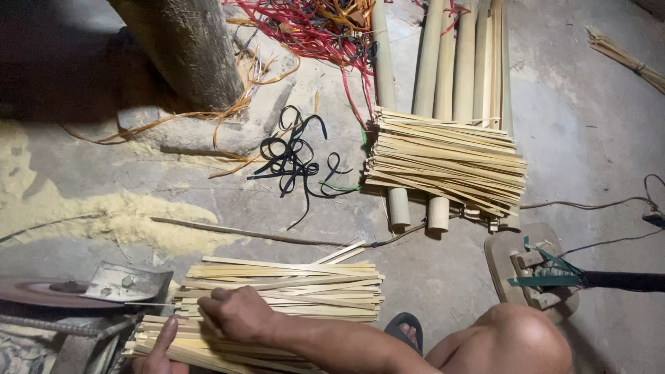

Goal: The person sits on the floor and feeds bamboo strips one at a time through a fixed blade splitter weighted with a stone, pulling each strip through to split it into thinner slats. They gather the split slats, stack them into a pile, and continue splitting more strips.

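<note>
A loose pile of flat bamboo strips [305, 284] lies on the concrete floor in front of me. My right hand [235, 313] rests on its left end, with the fingers curled over a few strips. My left hand [159, 350] is at the bottom edge, thumb up, gripping the end of the lower bundle of strips [208, 350]. Both hands are close to a round saw blade [41, 291] with a metal guard [128, 280] at the left.
A second stack of strips [443, 163] lies across bamboo poles [443, 69] at the back. Black straps [294, 156], red cords [312, 28], a sawdust heap [104, 215] and a post [187, 48] are beyond. My knee [512, 339] and sandal [405, 325] are at the right.
</note>
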